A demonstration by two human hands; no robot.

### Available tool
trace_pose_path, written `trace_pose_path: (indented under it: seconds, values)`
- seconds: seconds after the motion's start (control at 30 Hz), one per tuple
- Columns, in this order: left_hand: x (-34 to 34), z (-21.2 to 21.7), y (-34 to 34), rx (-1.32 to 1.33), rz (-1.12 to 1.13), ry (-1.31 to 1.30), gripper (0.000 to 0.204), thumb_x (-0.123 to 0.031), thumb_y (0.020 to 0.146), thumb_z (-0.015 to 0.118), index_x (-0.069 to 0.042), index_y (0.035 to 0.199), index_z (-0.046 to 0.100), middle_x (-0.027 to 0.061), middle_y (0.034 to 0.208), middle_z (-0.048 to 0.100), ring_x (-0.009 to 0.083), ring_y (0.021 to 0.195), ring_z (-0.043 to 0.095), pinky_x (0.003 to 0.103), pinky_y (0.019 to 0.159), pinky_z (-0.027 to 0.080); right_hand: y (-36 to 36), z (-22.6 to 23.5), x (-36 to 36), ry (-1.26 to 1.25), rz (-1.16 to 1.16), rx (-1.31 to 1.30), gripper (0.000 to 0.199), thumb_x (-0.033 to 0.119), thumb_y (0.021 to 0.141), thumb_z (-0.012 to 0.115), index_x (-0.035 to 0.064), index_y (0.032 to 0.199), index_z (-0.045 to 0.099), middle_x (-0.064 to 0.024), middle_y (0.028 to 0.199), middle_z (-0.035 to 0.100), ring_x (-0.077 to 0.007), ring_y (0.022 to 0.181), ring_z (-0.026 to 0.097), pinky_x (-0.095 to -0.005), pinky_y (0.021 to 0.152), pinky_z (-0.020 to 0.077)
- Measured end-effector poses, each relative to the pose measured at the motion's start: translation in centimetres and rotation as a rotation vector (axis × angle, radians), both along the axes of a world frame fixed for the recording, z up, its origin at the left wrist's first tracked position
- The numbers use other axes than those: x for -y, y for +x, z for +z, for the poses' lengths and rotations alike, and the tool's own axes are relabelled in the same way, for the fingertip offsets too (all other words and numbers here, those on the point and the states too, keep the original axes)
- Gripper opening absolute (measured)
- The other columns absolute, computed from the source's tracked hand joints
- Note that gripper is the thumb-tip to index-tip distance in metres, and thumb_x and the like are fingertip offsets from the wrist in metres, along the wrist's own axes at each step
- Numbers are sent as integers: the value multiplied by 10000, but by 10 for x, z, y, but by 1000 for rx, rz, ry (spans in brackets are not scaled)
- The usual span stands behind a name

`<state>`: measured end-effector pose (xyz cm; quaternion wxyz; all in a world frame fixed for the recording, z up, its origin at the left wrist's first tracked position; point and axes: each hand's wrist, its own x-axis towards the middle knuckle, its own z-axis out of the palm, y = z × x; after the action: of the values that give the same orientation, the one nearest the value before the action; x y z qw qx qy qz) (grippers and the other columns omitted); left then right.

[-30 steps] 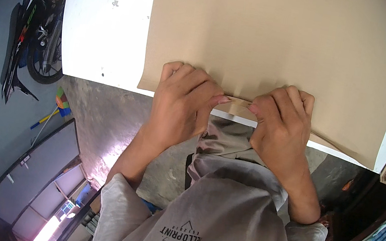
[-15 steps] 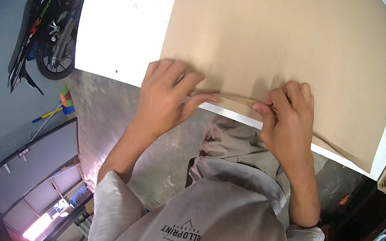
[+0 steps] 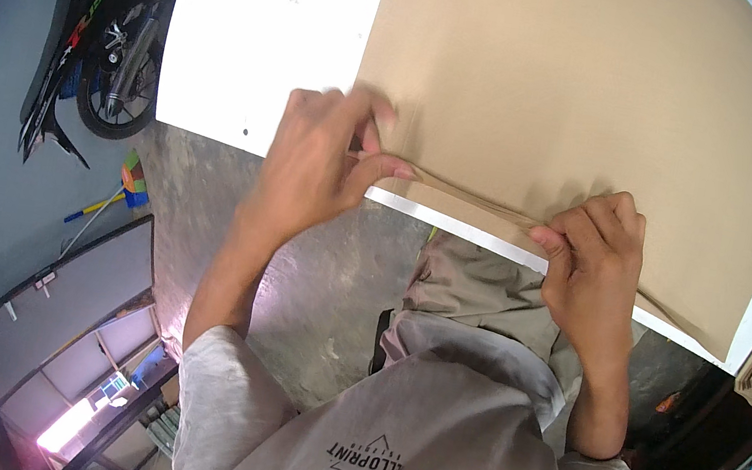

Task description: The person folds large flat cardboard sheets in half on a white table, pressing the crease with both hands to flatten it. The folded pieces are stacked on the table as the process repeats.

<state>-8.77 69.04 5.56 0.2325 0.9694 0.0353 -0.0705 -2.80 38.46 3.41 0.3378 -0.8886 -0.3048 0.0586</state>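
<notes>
Pinched at right, spread at left

Had a large brown sheet (image 3: 584,101) lying on the white table (image 3: 270,31), with a narrow turned-up strip (image 3: 474,205) along its near edge. Gripped that strip between thumb and fingers of the right hand (image 3: 596,260). With the left hand (image 3: 309,160), a little blurred, only rested a thumb on the strip, forefinger raised clear. Appeared to be midway through folding or rolling up the edge. Probably called next for closing the left fingers and pressing evenly along the strip.
</notes>
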Motion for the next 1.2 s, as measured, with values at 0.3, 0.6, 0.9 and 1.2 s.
trace_pose_path:
  seconds: [0.3, 0.6, 0.9, 1.2]
  values:
    - [0, 9, 16, 151, -140, 370, 924, -579, 727, 917, -127, 1453, 567, 199, 1510, 478, 414, 1436, 411, 608, 1159, 312, 3, 0, -2, 0, 0, 0, 173, 118, 822, 827, 50, 821, 669, -87, 836, 617, -322, 877, 547, -458, 787, 394]
    - [2, -64, 39, 294, 8, 226, 744, -649, 1078, 412, -248, 1702, 367, 251, 1783, 173, 482, 1657, 49, 744, 1267, -4, 3, -11, 0, 33, 6, 70, 166, 161, 787, 856, 88, 819, 710, -54, 821, 624, -290, 890, 554, -454, 811, 410]
    - [58, -31, 44, 264, -175, 392, 668, -506, 1101, 428, -157, 1671, 418, 241, 1779, 193, 461, 1658, 98, 727, 1269, -26, -5, -28, -2, 141, -54, 202, 163, 203, 826, 839, 96, 837, 717, -33, 812, 613, -261, 895, 538, -413, 823, 403]
    - [114, -53, 61, 272, -93, 333, 698, -516, 1107, 410, -127, 1685, 382, 319, 1756, 174, 539, 1636, 80, 749, 1255, -6, -17, 3, 108, 116, -206, 422, 260, 74, 745, 829, 48, 995, 764, -75, 950, 635, -289, 935, 620, -476, 848, 476]
